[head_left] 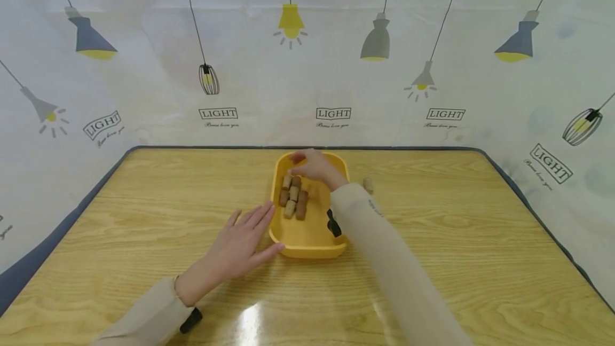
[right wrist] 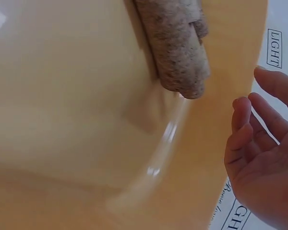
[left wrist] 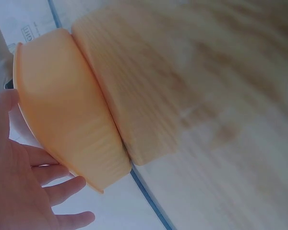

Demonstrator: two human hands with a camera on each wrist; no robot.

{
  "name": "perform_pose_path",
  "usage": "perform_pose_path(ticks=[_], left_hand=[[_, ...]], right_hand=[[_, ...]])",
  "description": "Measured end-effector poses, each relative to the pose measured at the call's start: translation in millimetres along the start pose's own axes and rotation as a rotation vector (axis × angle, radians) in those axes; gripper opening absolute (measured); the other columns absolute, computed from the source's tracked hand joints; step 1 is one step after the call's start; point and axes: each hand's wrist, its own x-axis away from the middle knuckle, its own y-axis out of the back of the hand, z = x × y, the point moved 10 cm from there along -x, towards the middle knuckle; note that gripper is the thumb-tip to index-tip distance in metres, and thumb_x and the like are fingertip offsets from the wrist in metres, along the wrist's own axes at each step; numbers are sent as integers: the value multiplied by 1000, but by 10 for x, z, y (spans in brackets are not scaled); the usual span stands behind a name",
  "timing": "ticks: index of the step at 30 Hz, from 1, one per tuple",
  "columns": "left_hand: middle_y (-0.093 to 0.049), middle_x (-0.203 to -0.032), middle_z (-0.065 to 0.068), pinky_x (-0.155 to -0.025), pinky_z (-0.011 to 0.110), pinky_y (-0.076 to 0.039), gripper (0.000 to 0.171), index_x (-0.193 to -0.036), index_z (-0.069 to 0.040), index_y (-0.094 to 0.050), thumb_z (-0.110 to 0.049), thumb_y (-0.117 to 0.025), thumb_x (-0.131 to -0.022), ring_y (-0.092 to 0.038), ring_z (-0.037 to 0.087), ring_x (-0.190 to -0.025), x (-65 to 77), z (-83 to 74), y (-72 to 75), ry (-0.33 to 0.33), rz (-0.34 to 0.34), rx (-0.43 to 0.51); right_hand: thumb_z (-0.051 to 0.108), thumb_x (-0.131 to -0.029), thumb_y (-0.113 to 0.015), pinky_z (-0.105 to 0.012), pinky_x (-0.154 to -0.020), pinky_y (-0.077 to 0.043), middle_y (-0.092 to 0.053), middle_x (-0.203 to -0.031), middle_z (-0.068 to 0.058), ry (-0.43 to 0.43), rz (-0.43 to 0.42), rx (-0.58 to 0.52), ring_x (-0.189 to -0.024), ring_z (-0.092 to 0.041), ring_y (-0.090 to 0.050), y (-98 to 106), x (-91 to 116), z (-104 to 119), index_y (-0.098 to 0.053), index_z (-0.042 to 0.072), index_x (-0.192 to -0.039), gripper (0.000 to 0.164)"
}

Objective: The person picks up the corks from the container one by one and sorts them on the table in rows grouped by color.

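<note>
A yellow plastic tray stands on the table with several light and dark brown corks packed together along its left side. My left hand is spread beside it, fingertips at the left rim and thumb at the near left corner. In the left wrist view, the fingers lie along the upper edge of the tray's wall. My right hand is over the far end of the tray, just beyond the corks. Its fingers bend loosely with nothing between them, apart from the corks in the right wrist view.
One light cork stands on the wooden table to the right of the tray, close to the right sleeve. Behind the table hangs a pale backdrop printed with lamps.
</note>
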Motion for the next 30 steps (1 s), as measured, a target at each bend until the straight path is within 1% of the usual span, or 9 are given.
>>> perform_pose_path(ticks=[5,12,20,26,30], left_hand=[[-27,-141,9,-95,53,-22,73,-137,-4,-29,-57,-35,-87,-29,23,-125,-9,5,3,2,1,0],[-27,-141,10,-95,53,-22,74,-137,-3,-29,-57,-34,-87,-30,25,-124,-11,2,3,2,5,-5],[-26,-141,9,-95,53,-21,74,-137,-4,-29,-58,-34,-87,-28,23,-125,-11,4,-3,8,7,-4],[-27,-141,9,-95,53,-21,74,-137,-4,-30,-58,-34,-87,-29,23,-125,-12,1,-9,5,4,-12],[-28,-140,9,-95,53,-22,74,-137,-4,-30,-58,-34,-87,-29,24,-124,-9,-3,-5,4,-1,-14]], right_hand=[[16,-82,-62,-30,-90,-35,-54,-115,-9,9,-7,34,-107,-20,-47,-77,-23,-35,-56,5,-117,38],[15,-82,-62,-31,-90,-35,-54,-114,-10,13,-1,11,-105,-21,-47,-179,-40,-55,-57,4,-115,36],[12,-82,-61,-31,-91,-35,-55,-113,-12,36,-20,40,-106,-23,-48,-238,-53,-47,-57,1,-115,35],[13,-81,-61,-30,-90,-35,-55,-113,-10,9,-19,75,-106,-22,-48,-281,-46,-56,-57,4,-115,35],[15,-82,-62,-31,-90,-36,-54,-116,-10,-26,2,59,-106,-21,-48,-312,-25,-80,-55,4,-117,38]])
